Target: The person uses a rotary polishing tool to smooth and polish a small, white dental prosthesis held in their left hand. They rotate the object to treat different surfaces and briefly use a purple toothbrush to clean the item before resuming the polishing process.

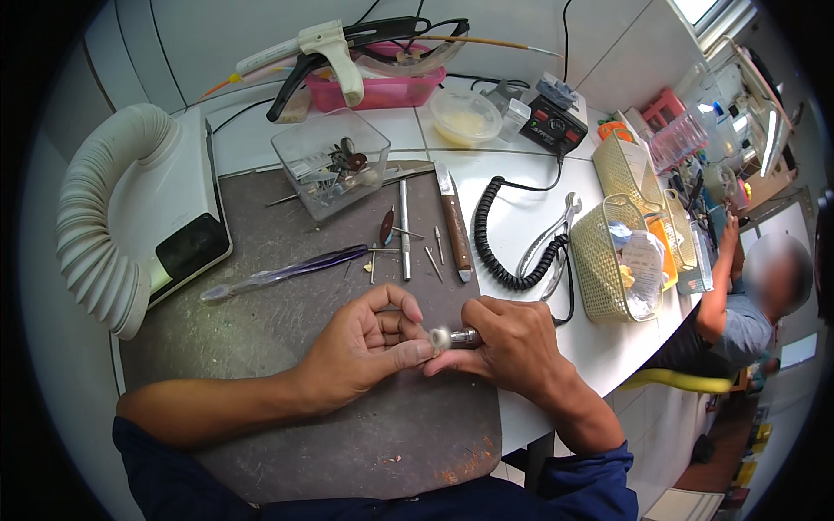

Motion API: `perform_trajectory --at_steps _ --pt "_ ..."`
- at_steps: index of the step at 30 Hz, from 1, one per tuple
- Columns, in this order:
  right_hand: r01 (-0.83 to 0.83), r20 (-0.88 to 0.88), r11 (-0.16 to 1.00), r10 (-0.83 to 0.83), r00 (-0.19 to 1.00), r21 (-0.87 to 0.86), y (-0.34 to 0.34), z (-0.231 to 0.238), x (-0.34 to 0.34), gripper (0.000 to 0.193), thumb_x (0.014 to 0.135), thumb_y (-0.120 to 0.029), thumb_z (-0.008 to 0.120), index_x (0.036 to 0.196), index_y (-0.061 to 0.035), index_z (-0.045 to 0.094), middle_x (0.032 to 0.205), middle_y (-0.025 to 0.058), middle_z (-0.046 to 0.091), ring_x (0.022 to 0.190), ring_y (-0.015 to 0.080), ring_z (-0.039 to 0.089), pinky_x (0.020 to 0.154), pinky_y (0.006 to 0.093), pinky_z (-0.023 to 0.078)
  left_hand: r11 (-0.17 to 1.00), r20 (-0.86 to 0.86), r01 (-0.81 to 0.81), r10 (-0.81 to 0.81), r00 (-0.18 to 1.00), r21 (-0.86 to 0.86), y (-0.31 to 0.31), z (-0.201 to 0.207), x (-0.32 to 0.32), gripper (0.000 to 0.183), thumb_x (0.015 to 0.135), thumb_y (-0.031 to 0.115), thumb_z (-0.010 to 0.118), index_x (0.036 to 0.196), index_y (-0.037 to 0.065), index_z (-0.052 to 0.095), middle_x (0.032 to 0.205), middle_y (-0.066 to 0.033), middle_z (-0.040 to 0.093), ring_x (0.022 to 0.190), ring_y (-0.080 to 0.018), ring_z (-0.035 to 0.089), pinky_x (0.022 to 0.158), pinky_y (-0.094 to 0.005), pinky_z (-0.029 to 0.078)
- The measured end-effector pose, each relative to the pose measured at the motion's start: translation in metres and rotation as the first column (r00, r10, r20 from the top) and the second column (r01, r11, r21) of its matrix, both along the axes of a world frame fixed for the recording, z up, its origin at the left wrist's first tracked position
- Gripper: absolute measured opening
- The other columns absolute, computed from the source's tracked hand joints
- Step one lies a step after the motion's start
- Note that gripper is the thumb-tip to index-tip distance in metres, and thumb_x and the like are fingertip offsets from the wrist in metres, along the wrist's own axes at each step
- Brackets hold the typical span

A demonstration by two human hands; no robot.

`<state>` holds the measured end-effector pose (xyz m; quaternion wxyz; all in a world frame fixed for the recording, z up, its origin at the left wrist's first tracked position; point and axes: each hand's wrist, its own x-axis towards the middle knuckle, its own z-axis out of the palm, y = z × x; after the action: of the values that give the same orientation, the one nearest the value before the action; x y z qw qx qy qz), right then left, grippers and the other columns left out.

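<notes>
The right hand [517, 343] is wrapped round a metal tool [466, 338], its thumb stretched out below the tool toward the left hand [369, 339]. The left hand's fingers are curled, with its thumb tip reaching a small pale round piece [440, 339]. The piece is blurred and sits at the front end of the tool, between the two hands. Whether the left hand pinches it or merely touches it, one cannot tell. Both hands and the tool are above a scratched dark board [382, 451] on a white table.

Beyond the hands, near the left fingers, lie a purple-handled stick [304, 267], a slim metal rod [405, 230] and a knife [453, 221] with a wooden handle. A clear tub [326, 206] of small parts stands farther back. To the right, a coiled black cord [480, 234] runs from a dark box [556, 126], with pliers [556, 227] just beside its loop. A woven basket [597, 278] stands past them. A white bent hose [82, 226] is at far left, and another person [743, 339] sits at far right.
</notes>
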<state>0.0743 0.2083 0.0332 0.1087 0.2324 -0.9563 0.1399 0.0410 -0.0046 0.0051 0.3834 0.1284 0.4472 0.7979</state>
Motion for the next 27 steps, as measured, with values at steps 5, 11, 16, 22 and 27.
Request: perform_trajectory --at_steps 5,11,16,22,27 --pt "-0.055 -0.066 0.998 0.056 0.996 0.019 0.0007 -0.0047 0.0007 0.060 0.066 -0.063 0.072 0.059 -0.0094 0.047 0.051 0.0037 0.051 0.040 0.0191 0.055 0.037 0.0313 0.041 1.000 0.013 0.022 -0.023 1.000 0.021 0.0005 0.0048 -0.0008 0.024 0.089 0.003 0.063 0.107 0.003 0.046 0.094 -0.0085 0.063 0.086 -0.0099 0.062 0.076 -0.0215 0.050" --pt "0.052 -0.041 0.997 -0.054 0.998 -0.060 -0.0009 0.0010 0.0009 0.064 0.064 -0.066 0.072 0.058 -0.0093 0.044 0.049 0.0035 0.049 0.037 0.0176 0.051 0.036 0.0314 0.038 0.999 -0.049 -0.004 0.002 0.999 -0.037 -0.0014 -0.0029 0.0000 0.018 0.091 0.008 0.063 0.105 0.001 0.057 0.098 -0.0050 0.063 0.089 -0.0093 0.062 0.081 -0.0217 0.050" --pt "0.033 -0.032 0.998 -0.035 0.999 -0.058 -0.0012 -0.0008 0.0011 0.063 0.065 -0.066 0.071 0.058 -0.0091 0.045 0.049 0.0040 0.049 0.038 0.0183 0.052 0.036 0.0313 0.039 1.000 0.016 -0.006 0.006 1.000 0.004 0.0002 -0.0034 0.0000 0.018 0.090 0.009 0.065 0.103 0.001 0.055 0.095 -0.0051 0.062 0.087 -0.0093 0.062 0.079 -0.0212 0.051" --pt "-0.030 -0.042 1.000 0.030 0.999 -0.008 0.0001 -0.0027 0.0016 0.057 0.068 -0.059 0.074 0.061 -0.0090 0.048 0.052 0.0031 0.050 0.040 0.0192 0.054 0.038 0.0313 0.041 1.000 0.036 0.026 -0.026 0.999 0.007 0.0000 -0.0009 -0.0020 0.014 0.090 0.004 0.062 0.100 0.001 0.052 0.096 -0.0070 0.061 0.089 -0.0117 0.062 0.079 -0.0237 0.052" --pt "-0.006 -0.051 0.996 0.001 0.999 -0.090 -0.0002 0.0024 0.0010 0.055 0.064 -0.054 0.079 0.062 -0.0085 0.048 0.052 0.0016 0.049 0.040 0.0173 0.052 0.038 0.0310 0.039 1.000 0.028 -0.010 0.009 1.000 0.011 0.0012 -0.0009 0.0004 0.015 0.092 0.007 0.059 0.104 0.001 0.053 0.096 -0.0066 0.061 0.088 -0.0115 0.060 0.080 -0.0244 0.050"
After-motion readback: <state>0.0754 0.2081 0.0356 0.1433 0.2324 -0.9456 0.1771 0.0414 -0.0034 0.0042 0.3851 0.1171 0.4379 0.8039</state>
